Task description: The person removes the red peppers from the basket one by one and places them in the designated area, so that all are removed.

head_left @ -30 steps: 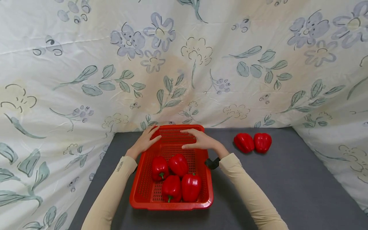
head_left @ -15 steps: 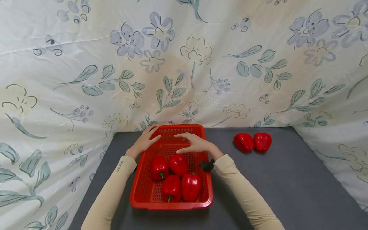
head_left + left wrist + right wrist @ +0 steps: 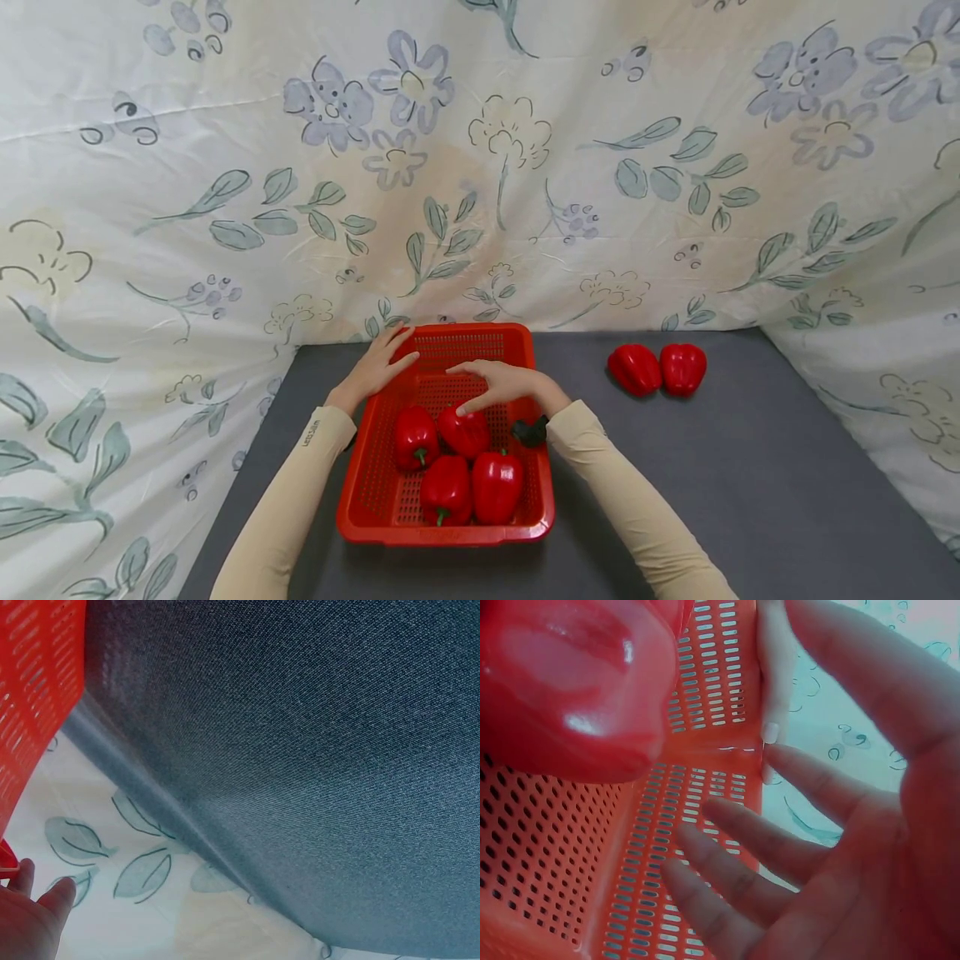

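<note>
The basket [image 3: 446, 534] holds 4 peppers [image 3: 497, 487], left grip [image 3: 372, 368] and right grip [image 3: 512, 384] with fingers apart.

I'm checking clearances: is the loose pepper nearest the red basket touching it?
Apart. The head view shows grey tabletop between the loose pepper and the red basket.

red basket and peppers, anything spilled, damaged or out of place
Nothing looks spilled or damaged. Only the two peppers on the grey surface right of the red basket stand out, mildly: the other four lie inside it.
</note>
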`<state>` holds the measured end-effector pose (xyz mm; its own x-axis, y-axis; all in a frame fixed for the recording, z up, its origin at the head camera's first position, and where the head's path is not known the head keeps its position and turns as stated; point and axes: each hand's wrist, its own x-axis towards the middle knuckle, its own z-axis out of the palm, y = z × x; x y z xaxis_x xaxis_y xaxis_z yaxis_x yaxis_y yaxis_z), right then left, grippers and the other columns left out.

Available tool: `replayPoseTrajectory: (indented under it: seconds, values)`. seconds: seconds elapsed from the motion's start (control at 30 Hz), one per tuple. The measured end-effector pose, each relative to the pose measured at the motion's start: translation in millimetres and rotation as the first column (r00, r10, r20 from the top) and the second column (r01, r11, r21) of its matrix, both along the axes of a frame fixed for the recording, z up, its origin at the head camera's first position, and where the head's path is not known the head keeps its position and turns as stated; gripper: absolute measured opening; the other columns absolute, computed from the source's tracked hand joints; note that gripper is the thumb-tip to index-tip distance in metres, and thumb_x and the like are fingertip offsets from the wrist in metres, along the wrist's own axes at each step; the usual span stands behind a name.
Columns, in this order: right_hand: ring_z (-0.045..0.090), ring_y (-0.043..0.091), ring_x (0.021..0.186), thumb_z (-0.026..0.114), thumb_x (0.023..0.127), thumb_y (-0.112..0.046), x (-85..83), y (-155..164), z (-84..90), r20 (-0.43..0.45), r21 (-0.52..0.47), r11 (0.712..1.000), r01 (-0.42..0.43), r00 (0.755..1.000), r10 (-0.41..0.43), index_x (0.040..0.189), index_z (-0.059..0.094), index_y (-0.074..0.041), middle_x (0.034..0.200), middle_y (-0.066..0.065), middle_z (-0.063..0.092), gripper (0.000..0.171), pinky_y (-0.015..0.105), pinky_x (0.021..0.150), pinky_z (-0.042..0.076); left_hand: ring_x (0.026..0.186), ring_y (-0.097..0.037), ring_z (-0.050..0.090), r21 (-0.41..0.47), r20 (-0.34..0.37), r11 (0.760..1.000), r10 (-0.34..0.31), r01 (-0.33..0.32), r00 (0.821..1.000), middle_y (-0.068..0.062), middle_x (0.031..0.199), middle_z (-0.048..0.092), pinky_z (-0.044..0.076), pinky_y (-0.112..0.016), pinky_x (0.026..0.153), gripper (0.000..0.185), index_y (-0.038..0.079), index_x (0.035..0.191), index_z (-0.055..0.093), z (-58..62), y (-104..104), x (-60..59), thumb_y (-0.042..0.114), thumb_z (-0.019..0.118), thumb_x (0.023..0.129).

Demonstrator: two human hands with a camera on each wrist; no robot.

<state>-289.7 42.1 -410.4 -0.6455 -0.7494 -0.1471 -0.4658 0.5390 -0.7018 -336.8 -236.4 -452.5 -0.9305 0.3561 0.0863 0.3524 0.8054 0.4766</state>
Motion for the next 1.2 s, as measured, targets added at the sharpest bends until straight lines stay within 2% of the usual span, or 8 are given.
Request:
replayPoseTrajectory:
  seconds: [0.17, 0.33, 0.63, 0.97, 1.2]
  values:
    - [0.034, 0.030, 0.132, 0.070, 0.079, -0.037, 0.7, -2.8, -2.1, 0.073, 0.056, 0.998, -0.001, 0.997, -0.003, 0.141, 0.038, -0.019, 0.146, 0.012, 0.035, 0.072, 0.048, 0.104, 0.034, 0.141, -0.036, 0.008, 0.005, 0.003, 1.000, -0.003, 0.003, 1.000, -0.008, 0.156, 0.011, 0.016, -0.065, 0.105, 0.068, 0.020, 0.149, 0.023, -0.5, -0.2, -0.4, 0.054, 0.041, 0.092]
    - [0.035, 0.030, 0.131, 0.070, 0.080, -0.035, -1.6, -5.7, -6.8, 0.153, 0.072, 0.997, -0.008, 0.988, -0.003, 0.141, 0.038, -0.015, 0.145, 0.013, 0.036, 0.072, 0.047, 0.102, 0.036, 0.141, -0.035, 0.008, 0.014, 0.001, 1.000, -0.001, 0.000, 1.000, -0.007, 0.156, 0.012, 0.016, -0.063, 0.106, 0.067, 0.021, 0.149, 0.024, -1.1, -0.6, 0.2, 0.053, 0.042, 0.092]
    - [0.039, 0.025, 0.128, 0.071, 0.080, -0.033, -7.1, -11.6, -17.6, 0.183, 0.089, 0.995, -0.045, 0.983, 0.028, 0.140, 0.040, -0.015, 0.141, 0.007, 0.042, 0.070, 0.043, 0.102, 0.038, 0.142, -0.034, 0.005, 0.033, 0.015, 0.999, -0.001, 0.001, 1.000, -0.007, 0.156, 0.010, 0.014, -0.063, 0.107, 0.065, 0.021, 0.149, 0.024, -1.8, -0.5, 0.8, 0.051, 0.043, 0.094]
    - [0.040, 0.022, 0.128, 0.072, 0.079, -0.034, -6.1, -15.2, -22.4, 0.170, 0.153, 0.986, -0.061, 0.985, 0.034, 0.139, 0.042, -0.016, 0.140, 0.004, 0.044, 0.069, 0.040, 0.102, 0.038, 0.142, -0.034, 0.005, 0.022, 0.013, 1.000, 0.002, -0.003, 1.000, -0.006, 0.156, 0.010, 0.014, -0.062, 0.107, 0.065, 0.021, 0.149, 0.024, -1.2, -0.3, 1.5, 0.051, 0.042, 0.094]
    - [0.047, 0.018, 0.115, 0.072, 0.080, -0.028, -5.4, -14.3, -26.0, 0.209, 0.156, 0.986, -0.058, 0.978, 0.024, 0.137, 0.044, -0.014, 0.129, 0.002, 0.049, 0.064, 0.034, 0.095, 0.044, 0.142, -0.035, 0.006, 0.014, 0.014, 1.000, 0.006, -0.006, 1.000, -0.005, 0.156, 0.009, 0.015, -0.063, 0.107, 0.066, 0.022, 0.149, 0.023, -0.4, -0.2, 1.8, 0.053, 0.042, 0.093]
